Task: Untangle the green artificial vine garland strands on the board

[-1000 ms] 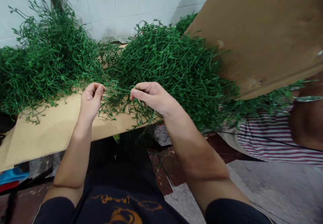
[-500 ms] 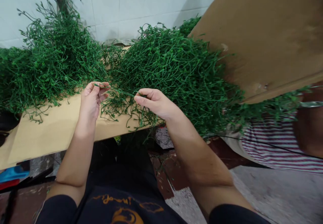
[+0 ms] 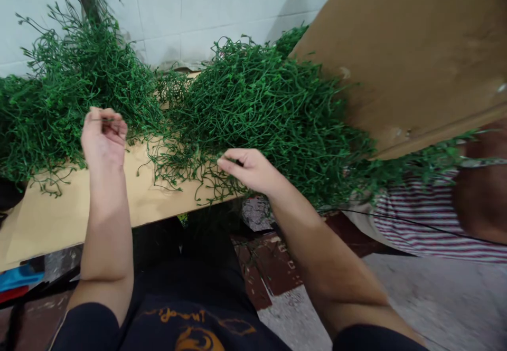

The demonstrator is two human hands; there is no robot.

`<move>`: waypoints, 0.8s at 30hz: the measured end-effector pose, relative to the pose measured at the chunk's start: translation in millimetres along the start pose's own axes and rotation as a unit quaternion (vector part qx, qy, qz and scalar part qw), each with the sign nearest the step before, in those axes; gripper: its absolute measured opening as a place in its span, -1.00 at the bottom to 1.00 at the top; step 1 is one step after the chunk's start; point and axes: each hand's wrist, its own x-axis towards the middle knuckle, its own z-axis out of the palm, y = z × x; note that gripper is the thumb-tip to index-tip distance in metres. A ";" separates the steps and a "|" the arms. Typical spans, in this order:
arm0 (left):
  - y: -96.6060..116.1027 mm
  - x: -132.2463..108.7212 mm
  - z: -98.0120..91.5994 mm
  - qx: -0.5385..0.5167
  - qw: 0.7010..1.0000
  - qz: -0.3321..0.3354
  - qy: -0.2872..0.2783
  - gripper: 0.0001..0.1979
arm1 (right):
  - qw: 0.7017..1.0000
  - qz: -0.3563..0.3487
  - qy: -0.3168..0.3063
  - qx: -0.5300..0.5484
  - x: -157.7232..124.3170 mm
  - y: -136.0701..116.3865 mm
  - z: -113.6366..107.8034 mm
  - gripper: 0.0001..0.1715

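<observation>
Near the left heap of thin green plant stems (image 3: 91, 76), my left hand (image 3: 105, 137) is raised with curled fingers. A short thin stem (image 3: 103, 119) lies across them, pinched near the thumb. My right hand (image 3: 249, 169) is over the board's right part, thumb and fingertips pressed together beside the large middle heap of green stems (image 3: 253, 92). What its fingertips hold, if anything, is too small to make out. Between both hands, loose stems (image 3: 170, 169) lie scattered on a cardboard-coloured board (image 3: 59, 224).
A big brown cardboard sheet (image 3: 412, 55) leans in from the upper right. White tiles (image 3: 206, 8) back the board. At right, a person in a striped shirt (image 3: 420, 214) sits close, with a dark cable (image 3: 380, 215) crossing in front. Blue and red items (image 3: 19, 280) lie lower left.
My hands have moved apart: the left went left and up with a stem, the right shifted slightly down. The stem stretched between both hands no longer spans them.
</observation>
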 end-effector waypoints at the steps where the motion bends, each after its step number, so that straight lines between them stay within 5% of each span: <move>1: -6.9 -2.2 1.1 0.078 0.996 0.000 -0.034 -0.77 | 0.999 0.013 0.029 0.021 1.6 0.3 -0.8 -0.64; 5: -45.5 -22.0 2.7 0.302 0.941 0.032 -0.152 -0.69 | 0.994 0.020 0.067 0.085 9.4 -7.3 2.5 -0.68; 11: -61.1 -54.1 7.2 0.340 0.871 -0.022 -0.354 -0.54 | 0.987 0.049 0.084 0.124 11.2 -4.6 10.3 -0.62; 18: -64.9 -57.6 16.9 0.436 0.827 0.057 -0.351 -0.89 | 0.979 0.002 0.198 0.049 11.1 -9.1 -7.6 -0.54; 24: -59.0 -64.3 23.3 0.527 0.737 0.136 -0.401 -0.81 | 0.992 -0.063 0.106 -0.039 25.0 -21.9 1.1 -0.68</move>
